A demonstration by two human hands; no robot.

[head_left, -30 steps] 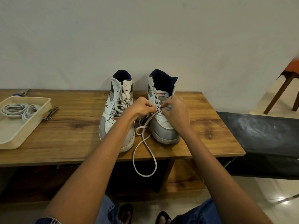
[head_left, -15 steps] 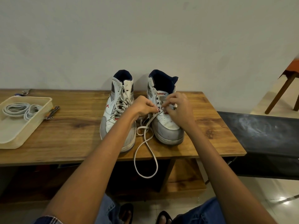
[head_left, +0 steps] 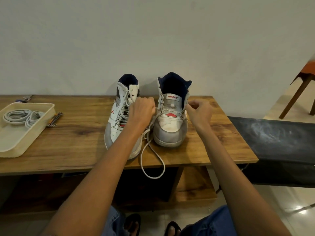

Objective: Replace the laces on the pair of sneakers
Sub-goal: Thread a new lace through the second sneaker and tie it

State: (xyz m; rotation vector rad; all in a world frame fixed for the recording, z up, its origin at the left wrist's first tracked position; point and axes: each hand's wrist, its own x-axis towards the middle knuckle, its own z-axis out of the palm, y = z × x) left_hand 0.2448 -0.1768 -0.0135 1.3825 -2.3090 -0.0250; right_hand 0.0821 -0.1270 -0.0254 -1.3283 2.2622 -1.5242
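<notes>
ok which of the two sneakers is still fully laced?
The sneaker on the left, under the left hand: its lace criss-crosses up to the collar. The right sneaker shows a bare tongue, and its loose lace trails over the table edge.

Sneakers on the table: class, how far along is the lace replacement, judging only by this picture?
Done: nothing is visibly finished; the left sneaker remains fully laced. In hand: the left hand and right hand work the lace at the right sneaker, its slack hanging over the table edge. Left: the bundled laces lie in the tray.
</notes>
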